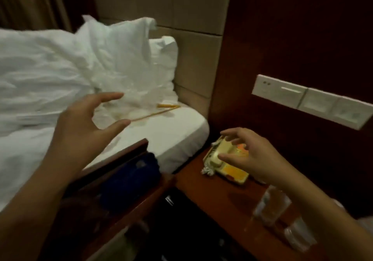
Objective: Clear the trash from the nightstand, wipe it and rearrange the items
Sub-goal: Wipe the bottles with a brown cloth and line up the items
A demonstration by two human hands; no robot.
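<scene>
The dark wooden nightstand (214, 198) stands at the lower right beside the bed. A cream corded telephone (217, 154) with yellow and orange labels sits at its back. My right hand (252, 156) hovers just over the phone, fingers spread, holding nothing. My left hand (88, 123) is raised above the bed's edge, fingers and thumb curved apart and empty. A crumpled clear plastic bag (139, 93) and a thin yellow stick (159, 112) lie on the bed sheet beyond it. Clear glasses (272, 206) stand on the nightstand's near right, partly behind my right forearm.
White pillows (125, 45) and a rumpled duvet (36, 79) cover the bed at left. A dark blue cloth (131, 178) lies in an open wooden compartment below my left arm. A white switch panel (310, 101) is on the dark wall above the nightstand.
</scene>
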